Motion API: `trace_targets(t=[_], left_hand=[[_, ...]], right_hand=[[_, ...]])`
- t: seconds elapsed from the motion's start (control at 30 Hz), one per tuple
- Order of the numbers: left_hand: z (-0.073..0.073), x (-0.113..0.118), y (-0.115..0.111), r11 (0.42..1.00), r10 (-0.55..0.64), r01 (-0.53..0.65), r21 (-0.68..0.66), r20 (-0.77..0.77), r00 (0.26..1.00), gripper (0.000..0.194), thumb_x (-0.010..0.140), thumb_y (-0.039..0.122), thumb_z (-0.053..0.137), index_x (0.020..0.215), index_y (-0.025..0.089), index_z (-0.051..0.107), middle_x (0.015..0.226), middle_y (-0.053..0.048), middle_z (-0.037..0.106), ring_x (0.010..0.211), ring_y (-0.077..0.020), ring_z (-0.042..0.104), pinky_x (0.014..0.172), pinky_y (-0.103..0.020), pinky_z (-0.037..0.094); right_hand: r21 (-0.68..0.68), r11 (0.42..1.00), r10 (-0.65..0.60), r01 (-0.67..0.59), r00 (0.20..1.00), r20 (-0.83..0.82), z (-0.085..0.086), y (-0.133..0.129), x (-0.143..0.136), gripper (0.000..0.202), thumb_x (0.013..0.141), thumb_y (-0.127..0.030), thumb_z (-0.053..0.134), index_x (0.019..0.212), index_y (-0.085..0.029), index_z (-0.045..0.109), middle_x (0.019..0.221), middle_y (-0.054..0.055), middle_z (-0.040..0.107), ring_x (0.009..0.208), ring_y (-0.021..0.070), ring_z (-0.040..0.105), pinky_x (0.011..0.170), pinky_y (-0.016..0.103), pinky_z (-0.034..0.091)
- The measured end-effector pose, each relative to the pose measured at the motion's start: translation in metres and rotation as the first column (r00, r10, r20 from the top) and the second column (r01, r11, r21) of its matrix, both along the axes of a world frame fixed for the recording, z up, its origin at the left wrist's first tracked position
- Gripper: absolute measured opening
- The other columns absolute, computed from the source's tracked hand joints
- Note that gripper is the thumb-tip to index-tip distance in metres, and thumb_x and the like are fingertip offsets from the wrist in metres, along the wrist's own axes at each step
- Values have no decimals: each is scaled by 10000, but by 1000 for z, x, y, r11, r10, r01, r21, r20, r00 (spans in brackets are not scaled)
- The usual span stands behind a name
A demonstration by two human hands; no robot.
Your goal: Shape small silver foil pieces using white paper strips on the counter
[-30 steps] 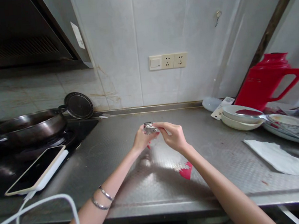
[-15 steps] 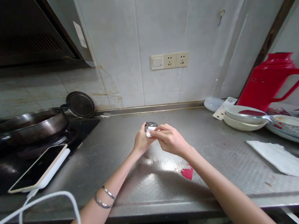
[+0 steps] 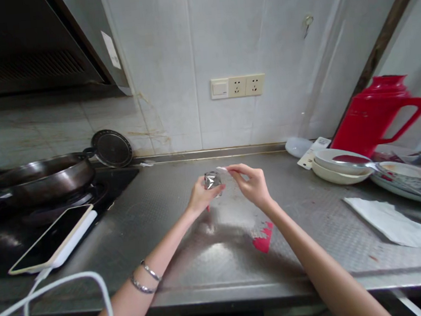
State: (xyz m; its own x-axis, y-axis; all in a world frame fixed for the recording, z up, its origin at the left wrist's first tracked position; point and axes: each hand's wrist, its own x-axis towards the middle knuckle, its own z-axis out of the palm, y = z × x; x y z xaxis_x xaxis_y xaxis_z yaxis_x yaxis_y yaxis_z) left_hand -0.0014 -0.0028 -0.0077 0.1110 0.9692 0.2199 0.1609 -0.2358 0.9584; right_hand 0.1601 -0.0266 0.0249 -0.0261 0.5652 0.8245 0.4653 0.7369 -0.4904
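Note:
My left hand (image 3: 200,197) is closed around a small shiny silver foil packet (image 3: 212,179) above the middle of the steel counter (image 3: 157,222). To its right, my right hand (image 3: 252,184) pinches a small white scrap (image 3: 221,169) between thumb and fingertips, close to the packet's upper right corner. Whether the scrap still touches the packet I cannot tell. A torn red piece (image 3: 263,240) with a jagged edge lies on the counter near my right forearm. What the packet contains is hidden.
At left, a steel pan (image 3: 44,179) sits on the black stove beside a phone (image 3: 52,238) with a white cable (image 3: 76,276). A red thermos jug (image 3: 379,112), stacked bowls (image 3: 335,176) and a white paper sheet (image 3: 395,224) occupy the right side. Wall sockets (image 3: 238,87) are ahead.
My right hand has moved right, away from the left hand, carrying the white scrap off the packet's front. More of the silver foil shows now.

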Motion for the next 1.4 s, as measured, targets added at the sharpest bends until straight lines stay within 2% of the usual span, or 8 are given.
trace_targets(t=[0.13,0.3,0.67,0.9,0.97,1.07,1.2,1.4], left_hand=[[4,0,-3,987,-117,128,-101,115,986,681,603,563,727,1079,133,497,518,82,462,333,-41,371,284,-160,329],[5,-2,-4,971,-178,200,-130,166,970,694,582,549,753,1078,154,474,549,75,486,350,-31,387,298,-154,365],[4,-4,-2,976,-157,175,-130,136,978,677,547,441,809,1031,172,420,575,95,472,367,-31,384,296,-171,401],[-1,1,-3,981,-147,159,-112,109,983,798,478,370,855,1099,162,399,851,-28,583,561,-101,565,312,-162,423],[-4,3,-3,980,-172,181,-84,104,980,801,483,365,854,1111,163,399,902,-54,587,635,-131,593,323,-159,431],[-6,3,-3,979,-198,202,-42,78,977,799,512,356,844,1146,170,395,924,-67,593,688,-152,599,334,-156,440],[-6,2,-3,982,-190,191,-3,74,979,783,543,372,829,1175,182,407,981,-90,605,724,-163,614,349,-143,439],[-3,2,-4,980,-189,193,-47,81,979,786,568,360,816,1218,180,413,1060,-123,587,743,-168,615,378,-162,460]], right_hand=[[-49,998,32,-29,998,52,-2,4,2,175,826,-191,531,845,-219,703,837,26,734,763,169,680,711,266,523],[-86,993,87,-78,990,112,-1,1,0,190,834,-178,520,868,-220,702,864,32,730,805,172,676,734,273,506],[-283,944,233,-173,953,195,5,-1,8,170,781,-148,547,791,-193,711,745,7,723,673,148,637,656,256,458],[-222,971,49,-92,980,-193,-5,17,11,164,793,-296,558,814,-180,671,795,46,702,764,182,644,716,288,493],[-247,964,44,-99,975,-220,-8,20,8,184,798,-327,555,835,-179,659,809,53,694,784,187,641,729,299,498],[-369,899,163,-235,963,-215,-8,17,1,232,795,-373,563,886,-179,650,903,69,688,840,194,635,737,312,511],[-538,731,334,-420,907,-255,-4,7,-6,372,755,-373,619,1083,-203,584,1080,73,646,937,202,621,746,321,521],[-507,753,336,-420,907,-252,-10,9,-8,550,666,-300,714,1174,-210,525,1113,59,618,999,185,589,907,350,463]])
